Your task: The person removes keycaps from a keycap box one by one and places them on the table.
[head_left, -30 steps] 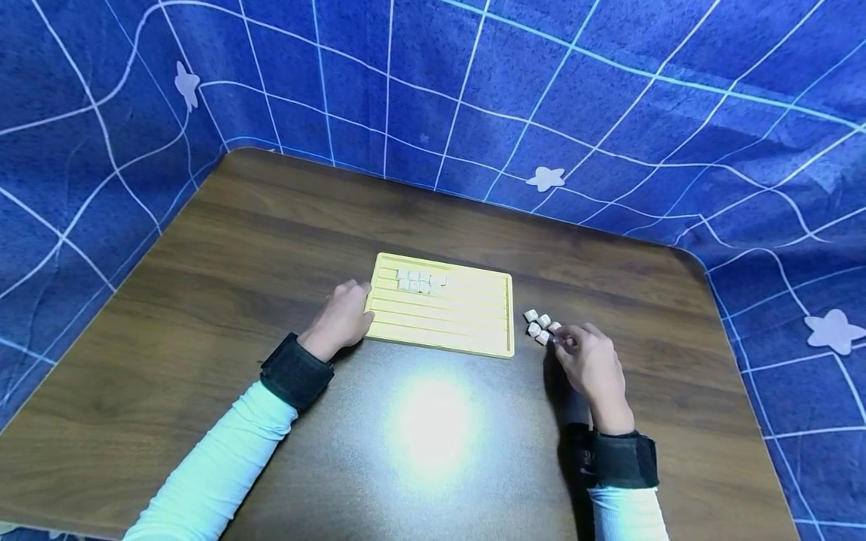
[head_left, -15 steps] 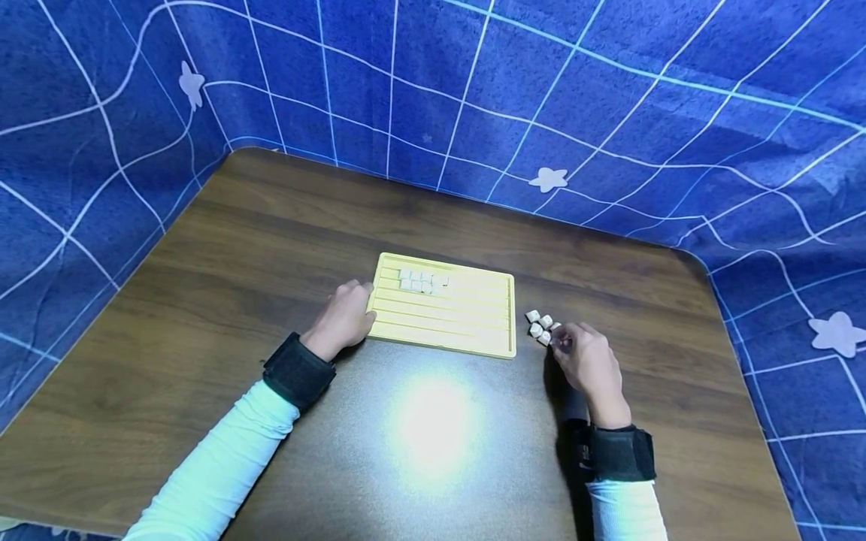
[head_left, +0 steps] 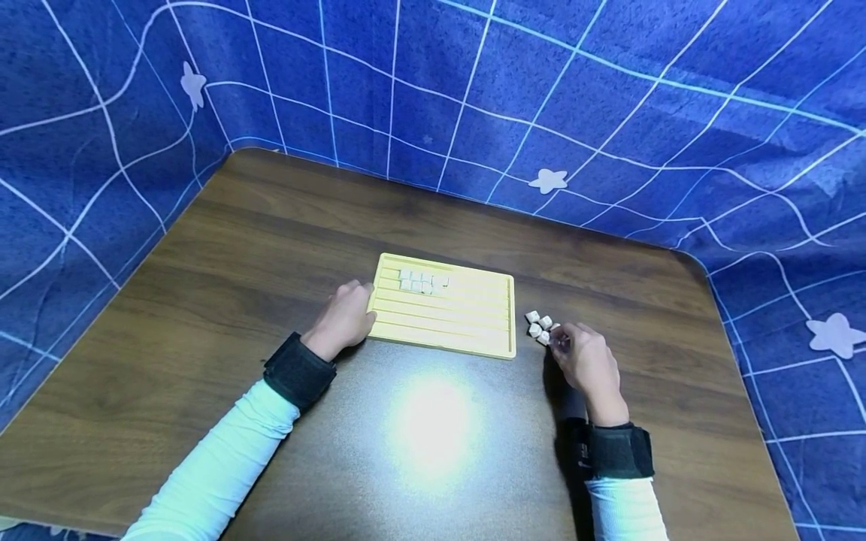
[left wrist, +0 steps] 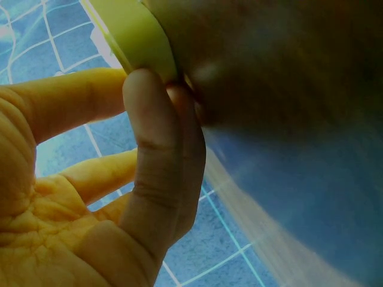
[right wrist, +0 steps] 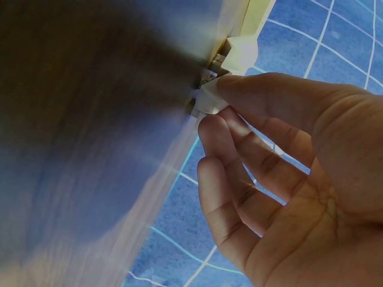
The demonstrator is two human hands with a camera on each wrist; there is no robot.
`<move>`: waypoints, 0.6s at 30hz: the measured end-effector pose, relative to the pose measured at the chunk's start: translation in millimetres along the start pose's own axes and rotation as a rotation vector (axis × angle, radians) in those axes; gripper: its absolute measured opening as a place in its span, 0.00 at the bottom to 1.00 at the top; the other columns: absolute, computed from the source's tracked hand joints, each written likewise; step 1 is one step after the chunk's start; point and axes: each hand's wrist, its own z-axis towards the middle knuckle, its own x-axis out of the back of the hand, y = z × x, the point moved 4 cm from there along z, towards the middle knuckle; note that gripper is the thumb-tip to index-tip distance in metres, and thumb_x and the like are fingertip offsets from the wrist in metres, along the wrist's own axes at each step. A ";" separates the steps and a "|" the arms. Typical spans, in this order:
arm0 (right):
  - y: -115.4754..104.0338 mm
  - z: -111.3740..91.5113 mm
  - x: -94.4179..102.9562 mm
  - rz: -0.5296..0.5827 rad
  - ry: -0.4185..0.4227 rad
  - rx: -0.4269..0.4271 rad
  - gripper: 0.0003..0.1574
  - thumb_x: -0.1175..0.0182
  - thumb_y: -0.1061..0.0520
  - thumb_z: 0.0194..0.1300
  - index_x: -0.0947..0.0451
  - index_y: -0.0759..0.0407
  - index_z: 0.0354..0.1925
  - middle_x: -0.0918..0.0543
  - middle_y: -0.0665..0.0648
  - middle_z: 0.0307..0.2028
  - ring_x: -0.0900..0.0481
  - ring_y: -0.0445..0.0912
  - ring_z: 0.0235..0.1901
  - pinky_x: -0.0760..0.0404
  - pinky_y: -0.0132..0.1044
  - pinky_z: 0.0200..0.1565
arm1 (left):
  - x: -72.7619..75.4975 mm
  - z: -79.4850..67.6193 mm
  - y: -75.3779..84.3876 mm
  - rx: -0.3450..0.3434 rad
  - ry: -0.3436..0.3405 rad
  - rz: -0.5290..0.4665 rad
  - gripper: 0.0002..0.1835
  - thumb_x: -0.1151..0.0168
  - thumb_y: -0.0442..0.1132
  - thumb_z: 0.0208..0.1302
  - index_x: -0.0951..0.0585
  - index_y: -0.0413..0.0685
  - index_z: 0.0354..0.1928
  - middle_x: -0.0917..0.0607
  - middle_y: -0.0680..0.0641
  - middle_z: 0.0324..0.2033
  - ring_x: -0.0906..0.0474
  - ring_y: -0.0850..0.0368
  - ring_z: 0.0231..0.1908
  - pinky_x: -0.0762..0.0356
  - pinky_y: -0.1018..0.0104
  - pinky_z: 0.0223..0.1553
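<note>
A shallow yellow ridged tray [head_left: 440,330] lies on the table, with two short rows of white keycaps [head_left: 416,285] near its upper left. My left hand [head_left: 343,319] holds the tray's left edge between thumb and fingers; the left wrist view shows the fingertips at the yellow rim [left wrist: 143,48]. Right of the tray is a small cluster of loose white keycaps [head_left: 534,330]. At its right side, my right hand [head_left: 587,357] pinches one white keycap [right wrist: 210,98] low at the table. Another keycap [right wrist: 241,55] stands just beyond the thumb.
The brown wooden table [head_left: 304,218] has a rounded far edge against a blue curtain [head_left: 419,90] with white lines and stars. A bright light reflection lies on the tabletop in front of the tray. Black bands [head_left: 298,372] wrap both wrists.
The right hand's fingertips have shifted slightly at the right end of the loose keycaps. My left hand stays on the tray's edge, and the view has moved a little.
</note>
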 end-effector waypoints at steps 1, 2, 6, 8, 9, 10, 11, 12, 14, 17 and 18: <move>0.2 0.2 -0.5 -0.001 -0.001 -0.001 0.05 0.37 0.63 0.51 0.19 0.59 0.30 0.17 0.60 0.29 0.18 0.57 0.30 0.20 0.58 0.27 | -0.2 -0.1 -0.2 0.003 -0.004 -0.001 0.22 0.43 0.33 0.60 0.28 0.27 0.55 0.24 0.28 0.49 0.27 0.33 0.49 0.25 0.39 0.51; 0.4 0.2 -0.9 -0.002 -0.003 -0.001 0.05 0.37 0.63 0.51 0.19 0.59 0.30 0.17 0.60 0.30 0.18 0.57 0.30 0.20 0.58 0.27 | -0.5 -0.2 -0.5 0.005 -0.007 -0.002 0.23 0.43 0.33 0.60 0.28 0.27 0.56 0.24 0.28 0.49 0.27 0.33 0.49 0.25 0.39 0.51; 0.6 0.3 -1.9 -0.011 -0.015 -0.014 0.05 0.37 0.61 0.51 0.19 0.59 0.31 0.16 0.60 0.31 0.18 0.58 0.31 0.20 0.58 0.27 | -0.9 -0.3 -1.1 0.007 -0.007 -0.004 0.23 0.43 0.33 0.60 0.28 0.27 0.56 0.24 0.28 0.49 0.27 0.33 0.49 0.25 0.39 0.51; -0.2 0.7 -1.8 -0.007 -0.021 -0.021 0.06 0.37 0.61 0.52 0.19 0.59 0.32 0.16 0.60 0.32 0.18 0.58 0.32 0.20 0.58 0.28 | -0.7 -0.4 -1.5 0.006 -0.001 -0.006 0.22 0.43 0.33 0.60 0.28 0.27 0.55 0.24 0.28 0.48 0.27 0.34 0.48 0.25 0.39 0.51; -0.7 1.0 -1.7 -0.006 -0.024 -0.027 0.07 0.37 0.61 0.52 0.19 0.59 0.33 0.17 0.60 0.32 0.18 0.57 0.32 0.20 0.58 0.28 | -0.5 -0.3 -1.8 0.005 0.002 -0.007 0.22 0.42 0.33 0.59 0.27 0.27 0.55 0.23 0.28 0.48 0.27 0.34 0.48 0.24 0.39 0.50; -1.4 1.3 -1.5 -0.002 -0.025 -0.031 0.07 0.37 0.61 0.52 0.19 0.59 0.33 0.17 0.60 0.32 0.18 0.57 0.32 0.20 0.58 0.27 | -0.5 -0.3 -2.0 0.005 0.003 -0.006 0.22 0.43 0.33 0.59 0.27 0.27 0.55 0.23 0.28 0.47 0.27 0.34 0.48 0.24 0.39 0.50; -1.9 1.7 -1.4 0.000 -0.026 -0.034 0.08 0.37 0.61 0.51 0.19 0.59 0.34 0.17 0.61 0.33 0.18 0.57 0.32 0.20 0.58 0.27 | -0.4 -0.4 -2.3 0.004 0.004 -0.006 0.22 0.43 0.33 0.60 0.28 0.27 0.55 0.23 0.28 0.48 0.27 0.34 0.48 0.24 0.39 0.50; -2.8 2.2 -1.0 0.002 -0.021 -0.034 0.08 0.36 0.61 0.51 0.19 0.59 0.34 0.17 0.61 0.32 0.18 0.57 0.31 0.20 0.58 0.27 | -0.4 -0.5 -2.6 0.005 0.004 -0.006 0.23 0.43 0.33 0.60 0.28 0.27 0.56 0.24 0.28 0.48 0.27 0.33 0.48 0.24 0.39 0.50; -4.3 3.3 -0.1 0.004 -0.001 -0.032 0.08 0.35 0.61 0.50 0.18 0.59 0.33 0.17 0.61 0.31 0.19 0.56 0.30 0.21 0.57 0.26 | 0.1 -0.7 -2.7 0.005 0.004 -0.008 0.22 0.43 0.33 0.60 0.28 0.27 0.55 0.23 0.29 0.47 0.27 0.33 0.48 0.24 0.39 0.50; -7.8 6.2 1.1 0.006 0.047 0.002 0.08 0.33 0.62 0.48 0.18 0.61 0.32 0.18 0.62 0.29 0.19 0.57 0.28 0.21 0.57 0.26 | 1.1 -1.6 -2.6 0.004 -0.001 -0.009 0.23 0.43 0.33 0.60 0.28 0.28 0.56 0.23 0.29 0.47 0.26 0.34 0.47 0.24 0.39 0.49; -9.2 7.6 1.4 0.009 0.064 0.016 0.08 0.33 0.62 0.48 0.18 0.62 0.31 0.18 0.62 0.29 0.19 0.57 0.28 0.20 0.57 0.26 | 1.5 -1.8 -2.6 0.004 -0.003 -0.010 0.23 0.43 0.33 0.60 0.28 0.28 0.56 0.23 0.29 0.47 0.26 0.34 0.47 0.23 0.39 0.49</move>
